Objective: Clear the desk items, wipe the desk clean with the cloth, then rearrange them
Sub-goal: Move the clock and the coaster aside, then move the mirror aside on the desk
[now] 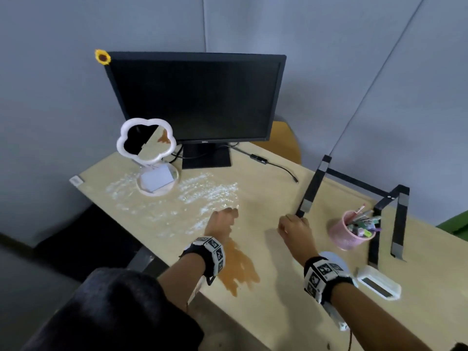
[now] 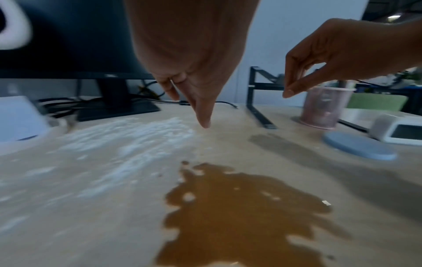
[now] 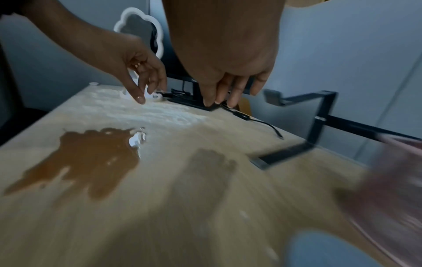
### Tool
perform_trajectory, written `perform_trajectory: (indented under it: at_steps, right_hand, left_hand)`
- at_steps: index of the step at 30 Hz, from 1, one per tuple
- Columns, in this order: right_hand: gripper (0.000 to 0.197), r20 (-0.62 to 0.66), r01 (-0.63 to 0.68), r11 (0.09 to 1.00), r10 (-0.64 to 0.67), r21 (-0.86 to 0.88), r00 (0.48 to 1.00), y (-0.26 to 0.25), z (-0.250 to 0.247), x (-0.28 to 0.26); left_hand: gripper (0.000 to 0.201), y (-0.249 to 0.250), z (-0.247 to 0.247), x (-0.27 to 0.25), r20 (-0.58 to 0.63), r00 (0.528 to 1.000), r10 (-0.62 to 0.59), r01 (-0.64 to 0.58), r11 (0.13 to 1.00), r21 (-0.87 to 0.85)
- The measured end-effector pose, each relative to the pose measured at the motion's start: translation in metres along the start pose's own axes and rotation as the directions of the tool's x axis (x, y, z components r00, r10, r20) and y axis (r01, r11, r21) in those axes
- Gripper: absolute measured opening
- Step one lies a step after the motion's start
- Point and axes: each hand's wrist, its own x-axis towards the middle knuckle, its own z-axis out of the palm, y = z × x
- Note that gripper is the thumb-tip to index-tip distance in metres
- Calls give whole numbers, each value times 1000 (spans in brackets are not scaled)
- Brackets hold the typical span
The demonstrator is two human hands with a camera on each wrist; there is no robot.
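Bench (image 1: 266, 198): pale wood top, soiled.
Brown spill (image 1: 239, 269): irregular wet puddle at the near edge.
White powder (image 1: 202, 196): smeared across the middle and left, reaching round the mirror's base.
Mirror (image 1: 145, 139): white flower-shaped frame, upright on a round dish base, far left, just beside the monitor.
Monitor (image 1: 195, 97): black, screen dark, upright at the back; cable (image 1: 273, 163) trails rightward.
Stand (image 1: 354, 193): black metal frame, right side.
Pen cup (image 1: 352, 231): pink mesh, upright, full of pens, inside the stand's frame.
Coaster (image 2: 358, 147): blue-grey disc, flat, near right.
White device (image 1: 379, 282): small box, dark screen, beside the coaster.
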Motion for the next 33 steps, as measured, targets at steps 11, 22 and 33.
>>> perform_trajectory:
  at_steps: [11,22,33]
  right_hand:
    - [67,146,-17,849,-71,529,987,-185,26,190]
    - [71,244,-165,796,23,582,970,-296,121,281]
    - [72,10,-197,577,311,793,950,-331,153,298]
  left_hand:
    - [91,-229,-36,-22,122,894,-432,405,893,195]
    - [107,-302,-26,-3,102,926,-364,350,927,132]
    - [63,-319,-9,15,91,967,-237,229,969,94]
